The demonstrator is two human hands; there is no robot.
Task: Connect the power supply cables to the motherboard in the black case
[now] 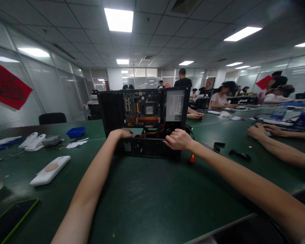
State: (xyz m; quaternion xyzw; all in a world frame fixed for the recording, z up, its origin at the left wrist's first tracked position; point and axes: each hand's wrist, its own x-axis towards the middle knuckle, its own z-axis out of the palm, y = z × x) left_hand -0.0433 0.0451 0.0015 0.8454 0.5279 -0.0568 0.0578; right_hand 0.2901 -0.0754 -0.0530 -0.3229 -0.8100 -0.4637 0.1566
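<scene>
While outstretched, both hands (152,137) on case (142,118)

Left hand (122,133) and right hand (179,139) grip the open computer case (142,122) on the green table (147,189).

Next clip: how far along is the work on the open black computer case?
Done: the black metal computer case stands with its side panel off, blue motherboard and grey power supply mounted. In hand: the left hand and right hand both grip the case's lower edge beside the red-and-yellow cable bundle. Left: the case remains uncovered; an orange-handled screwdriver lies unused beside it.
</scene>
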